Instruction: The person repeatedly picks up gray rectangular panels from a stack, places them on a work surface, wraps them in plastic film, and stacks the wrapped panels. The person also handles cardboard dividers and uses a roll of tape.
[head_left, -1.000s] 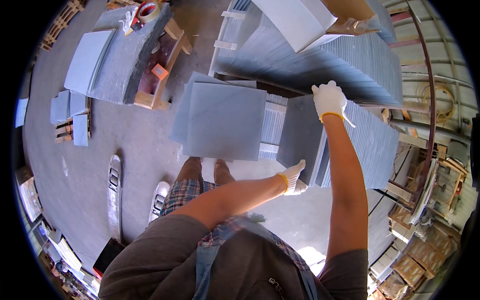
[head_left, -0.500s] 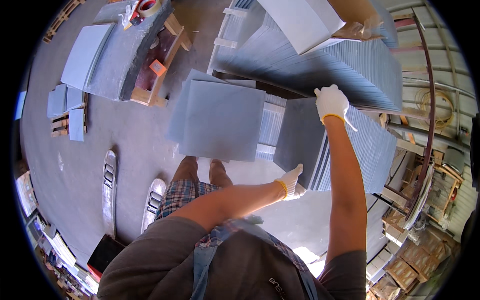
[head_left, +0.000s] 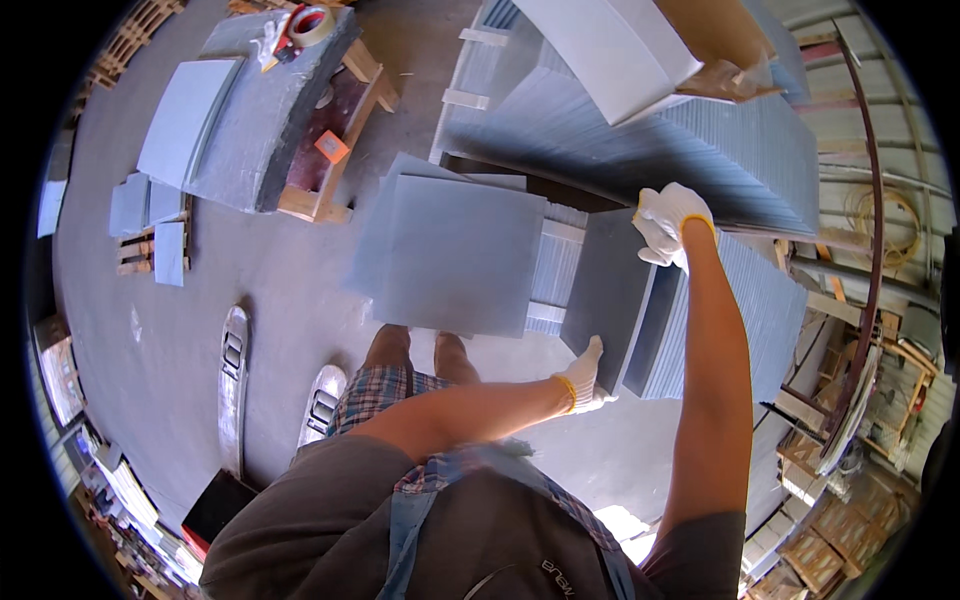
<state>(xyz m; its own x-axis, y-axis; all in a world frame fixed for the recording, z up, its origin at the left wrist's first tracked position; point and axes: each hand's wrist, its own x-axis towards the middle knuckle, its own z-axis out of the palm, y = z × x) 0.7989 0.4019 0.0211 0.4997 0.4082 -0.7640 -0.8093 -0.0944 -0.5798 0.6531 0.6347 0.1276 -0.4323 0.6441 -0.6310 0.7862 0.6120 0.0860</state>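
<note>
A dark grey, flat slab [head_left: 603, 280] stands on edge, tilted, at the front of a row of similar slabs [head_left: 745, 310]. My left hand [head_left: 583, 378], in a white knit glove with a yellow cuff, grips its near edge. At the far upper corner, my gloved right hand [head_left: 675, 222] is closed around the edge. A dark gap separates this slab from those behind it. Left of it, a pile of lighter grey square slabs [head_left: 460, 260] lies flat, slightly fanned out.
Behind is a longer row of upright slabs [head_left: 640, 150] with an open cardboard box [head_left: 640, 60] on top. A bench [head_left: 255, 110] carrying slabs and a tape roll [head_left: 310, 24] stands far left. Metal pallet-jack forks [head_left: 233, 390] lie on the floor. A metal rail [head_left: 872, 200] runs along the right.
The front slab has been pulled away from the row, widening the gap behind it. My right hand has wrapped further over its far edge. The whole view has shifted slightly.
</note>
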